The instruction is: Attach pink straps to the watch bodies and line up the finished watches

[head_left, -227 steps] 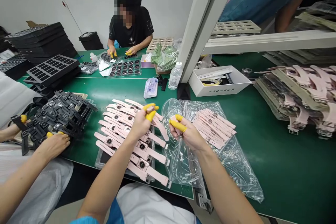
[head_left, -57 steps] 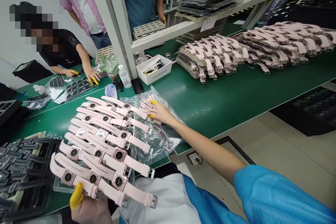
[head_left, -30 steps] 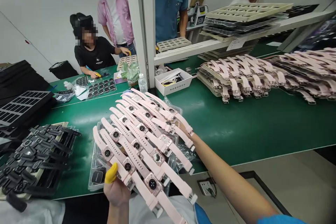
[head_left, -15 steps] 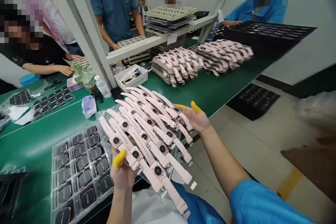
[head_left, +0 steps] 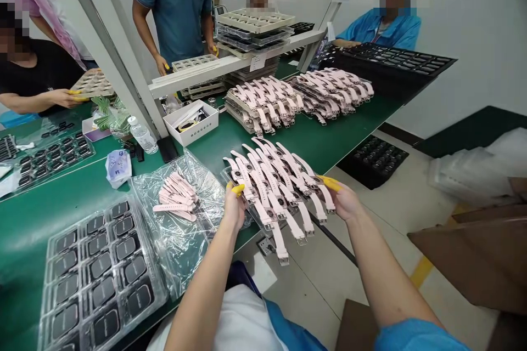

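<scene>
A tray of pink-strapped watches (head_left: 274, 192) hangs between my hands over the front edge of the green table (head_left: 304, 145). My left hand (head_left: 234, 205) grips its left side, a yellow cover on the thumb. On the right side my right hand (head_left: 343, 197) holds the tray, with yellow covers on its fingertips. Straps fan out and hide much of the tray. Loose pink straps (head_left: 177, 197) lie on a clear plastic bag (head_left: 164, 247) left of my left hand. Beside the bag, a clear tray (head_left: 99, 279) holds several dark square watch faces.
Stacked trays of pink watches (head_left: 263, 104) stand farther back, near a white box (head_left: 191, 123) and a bottle (head_left: 142, 134). A metal frame (head_left: 230, 66) crosses the table. Several people are around it. A black tray (head_left: 373, 162) lies low at the right.
The watch tray, held in both hands, has moved away from my body and toward the stacks. The loose straps and plastic bag have come into plain view. My view has shifted to the right.
</scene>
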Demonstrator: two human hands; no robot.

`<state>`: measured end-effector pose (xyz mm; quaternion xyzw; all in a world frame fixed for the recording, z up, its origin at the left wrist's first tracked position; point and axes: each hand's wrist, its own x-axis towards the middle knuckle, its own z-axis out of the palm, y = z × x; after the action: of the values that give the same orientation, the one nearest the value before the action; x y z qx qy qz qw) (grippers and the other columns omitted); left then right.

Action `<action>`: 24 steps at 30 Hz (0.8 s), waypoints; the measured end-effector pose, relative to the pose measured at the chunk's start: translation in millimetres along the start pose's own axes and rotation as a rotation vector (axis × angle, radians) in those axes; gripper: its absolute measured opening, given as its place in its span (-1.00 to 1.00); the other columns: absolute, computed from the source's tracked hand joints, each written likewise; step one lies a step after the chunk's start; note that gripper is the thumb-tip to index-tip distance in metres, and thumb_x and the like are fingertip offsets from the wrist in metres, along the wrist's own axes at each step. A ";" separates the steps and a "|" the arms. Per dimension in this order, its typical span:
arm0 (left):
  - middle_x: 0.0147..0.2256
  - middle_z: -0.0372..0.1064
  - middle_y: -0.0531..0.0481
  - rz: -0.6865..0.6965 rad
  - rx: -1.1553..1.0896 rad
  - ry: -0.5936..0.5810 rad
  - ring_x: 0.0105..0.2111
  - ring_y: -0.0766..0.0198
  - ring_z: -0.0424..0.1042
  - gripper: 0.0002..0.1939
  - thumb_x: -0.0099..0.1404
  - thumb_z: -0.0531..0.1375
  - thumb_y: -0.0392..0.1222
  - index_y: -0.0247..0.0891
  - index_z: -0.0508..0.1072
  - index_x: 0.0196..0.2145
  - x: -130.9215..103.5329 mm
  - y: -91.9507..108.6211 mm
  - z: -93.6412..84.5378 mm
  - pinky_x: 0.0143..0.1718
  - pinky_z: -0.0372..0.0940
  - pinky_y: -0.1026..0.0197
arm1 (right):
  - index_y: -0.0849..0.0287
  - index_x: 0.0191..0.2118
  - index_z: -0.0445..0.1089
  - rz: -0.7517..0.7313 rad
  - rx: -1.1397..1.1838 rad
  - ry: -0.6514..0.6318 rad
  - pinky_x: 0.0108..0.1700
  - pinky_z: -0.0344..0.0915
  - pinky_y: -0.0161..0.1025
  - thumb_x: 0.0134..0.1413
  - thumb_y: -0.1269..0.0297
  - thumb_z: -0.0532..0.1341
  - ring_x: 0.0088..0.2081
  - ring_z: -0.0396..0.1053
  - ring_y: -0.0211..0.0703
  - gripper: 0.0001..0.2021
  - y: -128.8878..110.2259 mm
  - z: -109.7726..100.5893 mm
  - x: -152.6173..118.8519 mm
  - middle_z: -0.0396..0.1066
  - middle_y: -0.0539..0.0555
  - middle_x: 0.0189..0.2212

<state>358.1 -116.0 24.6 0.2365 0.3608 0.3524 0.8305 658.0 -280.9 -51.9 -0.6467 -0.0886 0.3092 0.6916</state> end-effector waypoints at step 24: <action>0.38 0.16 -0.37 0.215 0.464 0.287 0.40 -0.08 0.23 0.01 0.29 0.36 -0.11 -0.21 -0.12 0.50 9.3 20.9 -29.0 0.47 0.04 -0.09 | 0.13 -0.11 0.62 -0.248 -0.507 -0.016 0.14 0.42 0.05 0.03 0.22 0.27 0.02 0.53 0.12 -0.69 -3.2 81.8 51.2 0.63 0.21 -0.03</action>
<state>331.8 -91.6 15.9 0.4048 0.5184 0.3763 0.6526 656.8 -184.3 -51.0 -0.7808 -0.2470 0.1953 0.5397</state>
